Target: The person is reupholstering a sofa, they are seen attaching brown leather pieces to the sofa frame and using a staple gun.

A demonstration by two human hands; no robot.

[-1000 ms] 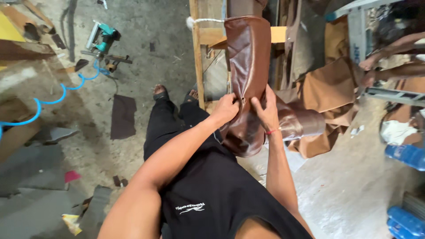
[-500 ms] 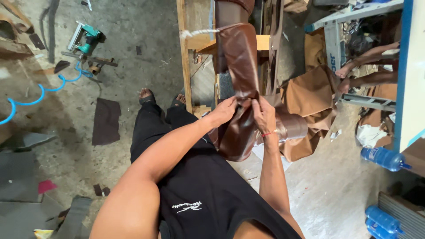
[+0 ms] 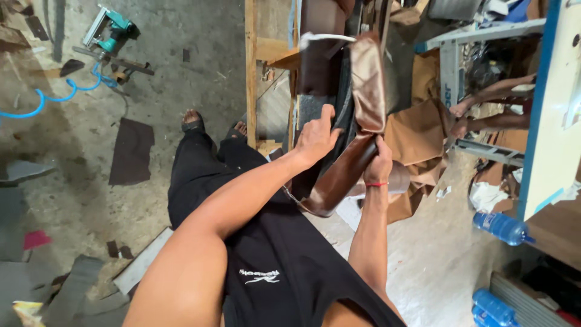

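A long piece of shiny brown leather cover [image 3: 367, 91] hangs over a wooden frame [image 3: 250, 72] in front of me. My left hand [image 3: 316, 134] grips the cover's dark left edge, thumb up. My right hand [image 3: 379, 165], a red band at the wrist, is closed on the lower folded part of the cover [image 3: 339, 181] and pulls it aside, showing a dark underside. I am seated, black trousers and sandalled feet [image 3: 193, 121] below.
A teal power tool [image 3: 108, 29] with a blue coiled hose [image 3: 54, 97] lies on the concrete floor at left. Brown leather scraps [image 3: 423, 133] pile behind the frame. Another person's feet [image 3: 461, 118] rest by a sewing table [image 3: 554, 109]. Blue water bottles [image 3: 502, 227] lie at right.
The leather cover has been turned and pulled off to the right, exposing its dark underside. My left hand rose to its edge and my right hand shifted right. The view moved closer.
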